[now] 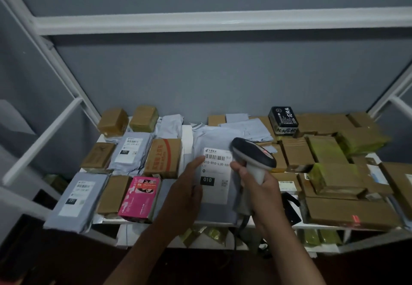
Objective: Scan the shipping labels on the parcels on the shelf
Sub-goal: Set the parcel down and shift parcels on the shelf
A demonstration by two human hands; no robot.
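Observation:
A grey mailer bag (214, 209) lies at the middle of the white shelf (223, 222), its white shipping label (215, 173) with a barcode and "010" facing up. My left hand (185, 193) holds the bag's left edge, thumb on the label by the barcode. My right hand (259, 193) grips the handle of a grey-and-white barcode scanner (253, 154), whose head hovers just right of the label's top corner; a red light shows on it. Its cable hangs below the shelf edge.
Two labelled grey mailers (78, 200) (129, 151), brown boxes and a pink box (140, 197) fill the left. Stacked brown and yellow-taped boxes (334, 173) crowd the right. A black box (283, 117) stands at the back. White frame posts flank both sides.

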